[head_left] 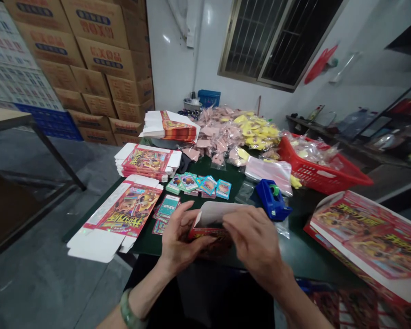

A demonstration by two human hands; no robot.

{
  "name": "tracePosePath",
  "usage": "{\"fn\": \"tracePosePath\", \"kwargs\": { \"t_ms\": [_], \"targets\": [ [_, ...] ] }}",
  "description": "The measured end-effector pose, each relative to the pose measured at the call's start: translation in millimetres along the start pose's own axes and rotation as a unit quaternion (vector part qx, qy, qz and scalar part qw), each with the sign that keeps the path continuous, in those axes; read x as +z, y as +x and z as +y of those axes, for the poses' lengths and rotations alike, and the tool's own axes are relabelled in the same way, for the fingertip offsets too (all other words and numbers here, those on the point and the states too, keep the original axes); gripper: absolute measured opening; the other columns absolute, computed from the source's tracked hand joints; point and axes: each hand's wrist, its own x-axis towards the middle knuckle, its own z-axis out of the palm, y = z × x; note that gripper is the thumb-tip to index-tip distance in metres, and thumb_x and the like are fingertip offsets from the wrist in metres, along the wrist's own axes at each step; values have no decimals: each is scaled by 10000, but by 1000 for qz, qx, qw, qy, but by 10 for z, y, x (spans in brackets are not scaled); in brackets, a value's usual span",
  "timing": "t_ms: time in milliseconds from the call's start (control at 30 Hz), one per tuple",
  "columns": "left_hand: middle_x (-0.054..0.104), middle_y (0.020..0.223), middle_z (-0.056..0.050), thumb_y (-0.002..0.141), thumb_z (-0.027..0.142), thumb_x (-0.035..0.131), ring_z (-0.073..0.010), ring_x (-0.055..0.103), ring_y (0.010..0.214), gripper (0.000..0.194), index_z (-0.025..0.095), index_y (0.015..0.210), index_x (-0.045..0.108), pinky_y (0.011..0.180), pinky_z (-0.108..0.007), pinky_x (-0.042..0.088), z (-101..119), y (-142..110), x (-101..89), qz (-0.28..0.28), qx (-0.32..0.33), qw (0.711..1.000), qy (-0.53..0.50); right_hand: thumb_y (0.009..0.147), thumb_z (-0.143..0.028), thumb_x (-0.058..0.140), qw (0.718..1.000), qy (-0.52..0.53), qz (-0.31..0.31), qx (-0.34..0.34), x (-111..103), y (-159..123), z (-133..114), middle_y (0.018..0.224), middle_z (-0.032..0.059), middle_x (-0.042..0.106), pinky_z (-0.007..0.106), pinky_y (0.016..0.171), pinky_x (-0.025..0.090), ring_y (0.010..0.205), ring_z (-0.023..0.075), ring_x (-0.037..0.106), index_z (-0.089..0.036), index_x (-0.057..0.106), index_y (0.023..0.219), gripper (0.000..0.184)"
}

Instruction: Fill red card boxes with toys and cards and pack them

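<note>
Both my hands hold a small red printed carton [210,226] with a white inner flap standing up, just above the near edge of the dark green table [239,183]. My left hand [178,240] grips its left end, thumb on top and fingers curled round. My right hand [256,244] covers its right side with fingers bent over the flap. A green bangle [128,313] sits on my left wrist. Small card packs [200,184] lie spread just beyond the carton.
Flat unfolded red cartons [121,214] overhang the table's left edge, with more stacks [147,162] behind. A blue tape dispenser [272,198], a red basket [324,171] of bagged items, piles of pink and yellow packets [239,130] and finished boxes [373,237] at right surround my hands. Cardboard boxes [99,59] stack at the back left.
</note>
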Motion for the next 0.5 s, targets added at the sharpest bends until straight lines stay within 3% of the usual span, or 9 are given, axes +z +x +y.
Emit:
{"fn": "tracePosePath", "kwargs": {
  "t_ms": [67,167,233,300,400,500],
  "targets": [
    [680,968,-67,639,182,788,-189,705,800,672,230,1197,416,645,-236,597,-46,-11,3,10,15,1000,4,857,-314,563,999,-26,-39,14,78,-20,-81,849,67,652,347,733,437,838,205,541,-188,623,874,141],
    [663,942,-37,680,185,757,-167,699,774,572,235,1157,444,636,-223,586,-117,-28,-11,36,68,996,37,833,-408,578,998,-26,-33,55,156,-72,-171,951,104,610,398,784,428,928,247,496,-181,631,932,253],
    [651,933,-31,706,178,731,-155,691,766,507,222,1139,471,646,-219,578,-152,-36,-29,46,119,989,77,837,-350,585,998,-8,11,60,171,-121,-167,1039,102,572,424,845,419,998,254,490,-204,601,1049,258],
    [644,980,-43,724,151,708,-161,684,826,499,222,1160,475,686,-230,571,-179,-31,-42,59,166,978,115,819,-272,609,991,7,99,92,181,-183,-114,1164,108,515,463,930,388,1104,266,467,-228,526,1185,378],
    [639,1044,-59,709,106,706,-193,651,957,543,236,1187,482,784,-285,554,-217,17,-40,76,209,960,170,794,-224,629,950,100,182,232,270,-281,-5,1202,109,506,456,944,413,1126,248,496,-236,450,1232,474],
    [652,995,-53,704,97,704,-187,644,934,436,226,1097,566,775,-282,541,-234,109,-36,32,215,957,195,815,-239,607,894,257,160,331,467,-356,78,1073,84,588,373,837,506,971,191,605,-223,440,1151,375]
  ]
}}
